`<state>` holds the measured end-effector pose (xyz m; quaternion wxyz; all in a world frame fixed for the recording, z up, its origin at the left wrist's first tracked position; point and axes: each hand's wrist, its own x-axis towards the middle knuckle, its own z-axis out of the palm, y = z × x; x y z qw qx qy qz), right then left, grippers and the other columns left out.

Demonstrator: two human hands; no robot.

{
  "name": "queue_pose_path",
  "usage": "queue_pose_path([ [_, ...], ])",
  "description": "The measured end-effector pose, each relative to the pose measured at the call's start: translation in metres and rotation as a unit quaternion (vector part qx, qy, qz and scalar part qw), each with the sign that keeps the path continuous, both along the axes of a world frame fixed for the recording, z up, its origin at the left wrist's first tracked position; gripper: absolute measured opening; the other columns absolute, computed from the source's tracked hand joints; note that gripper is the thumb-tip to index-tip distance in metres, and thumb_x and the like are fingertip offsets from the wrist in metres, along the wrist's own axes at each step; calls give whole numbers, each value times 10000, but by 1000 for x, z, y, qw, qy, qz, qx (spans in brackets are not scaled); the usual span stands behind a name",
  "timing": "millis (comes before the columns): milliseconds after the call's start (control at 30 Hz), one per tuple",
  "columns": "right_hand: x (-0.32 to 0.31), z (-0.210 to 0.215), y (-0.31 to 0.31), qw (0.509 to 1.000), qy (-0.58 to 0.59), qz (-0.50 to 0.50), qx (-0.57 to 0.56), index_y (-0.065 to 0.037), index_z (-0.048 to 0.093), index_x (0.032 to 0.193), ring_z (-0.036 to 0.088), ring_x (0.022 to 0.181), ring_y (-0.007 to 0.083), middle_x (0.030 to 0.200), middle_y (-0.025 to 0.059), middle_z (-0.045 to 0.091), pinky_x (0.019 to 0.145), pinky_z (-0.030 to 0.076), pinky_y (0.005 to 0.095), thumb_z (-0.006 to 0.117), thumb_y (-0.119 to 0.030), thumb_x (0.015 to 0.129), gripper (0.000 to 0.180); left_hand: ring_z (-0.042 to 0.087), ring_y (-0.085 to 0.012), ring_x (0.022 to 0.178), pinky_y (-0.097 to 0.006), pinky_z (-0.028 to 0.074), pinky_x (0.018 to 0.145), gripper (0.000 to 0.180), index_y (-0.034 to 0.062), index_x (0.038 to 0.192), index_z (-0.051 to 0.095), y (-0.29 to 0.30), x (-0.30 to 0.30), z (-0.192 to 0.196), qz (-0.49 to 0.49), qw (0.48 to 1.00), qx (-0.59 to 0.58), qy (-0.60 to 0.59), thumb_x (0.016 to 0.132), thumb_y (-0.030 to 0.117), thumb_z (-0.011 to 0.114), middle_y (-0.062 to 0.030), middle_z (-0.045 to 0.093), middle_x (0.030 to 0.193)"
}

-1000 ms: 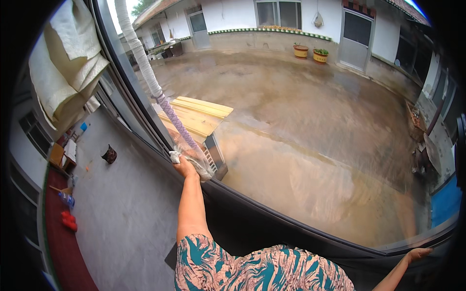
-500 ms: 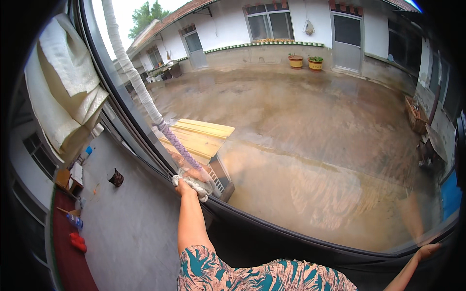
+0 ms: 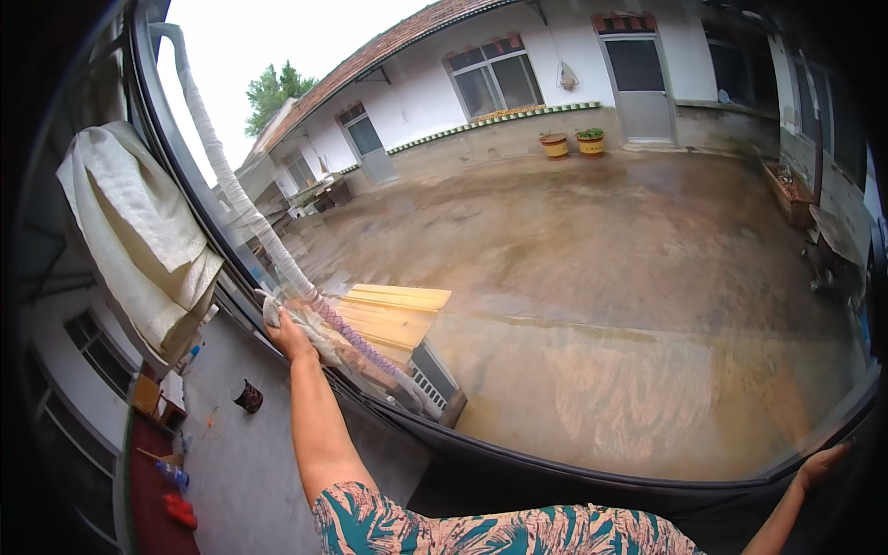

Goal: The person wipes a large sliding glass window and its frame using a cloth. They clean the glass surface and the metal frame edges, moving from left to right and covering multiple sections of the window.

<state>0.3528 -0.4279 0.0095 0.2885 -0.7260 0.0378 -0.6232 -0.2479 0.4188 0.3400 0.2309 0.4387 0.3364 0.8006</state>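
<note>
My left hand (image 3: 291,335) presses a greyish-white rag (image 3: 324,346) against the lower left of a large window pane, close to its side frame. Its fingers are closed on the cloth, which trails toward the lower rail. Just beyond the rag, a pole wrapped in white and laced with purple below (image 3: 282,259) slants across. Far to the right, my right hand (image 3: 820,465) is at the corner of the dark window frame (image 3: 592,470), its fingers curled on the edge and partly lost in the dark rim of the picture.
A pale curtain (image 3: 139,236) hangs bunched at the left. Below it are a grey floor with a dark bin (image 3: 248,398) and a red mat (image 3: 153,481). Outside lie a wet yard, a yellow corrugated sheet (image 3: 393,314) and two yellow flowerpots (image 3: 590,146).
My left hand has moved left and up along the pane with the rag, toward the side frame. My right hand stays at the frame's corner. The whole view has shifted slightly.
</note>
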Motion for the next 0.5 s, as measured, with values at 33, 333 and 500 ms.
queue_pose_path([
  [33,-2,-1,4,999,32,8,37,117,464,1350,499,1290,320,1404,269,492,1132,355,352,290,-196,1081,448,622,-232,1022,-354,508,867,349,-18,1251,545,13,-11,-19,2,1000,13,9,948,153,574,-113,613,1199],
  [333,-12,17,19,995,26,51,81,122,412,1389,451,1325,363,1436,286,447,1143,326,386,269,-274,1081,522,608,-281,1087,-414,514,900,435,-13,1318,509,30,-21,-202,-38,978,-175,-109,951,203,597,-148,590,1264],
  [500,-9,20,13,994,26,64,87,123,399,1397,439,1341,353,1436,283,448,1146,323,386,274,-269,1081,518,640,-324,1050,-444,556,846,480,-5,1345,496,-4,-2,-265,-58,941,-312,-116,960,265,592,-182,581,1283],
])
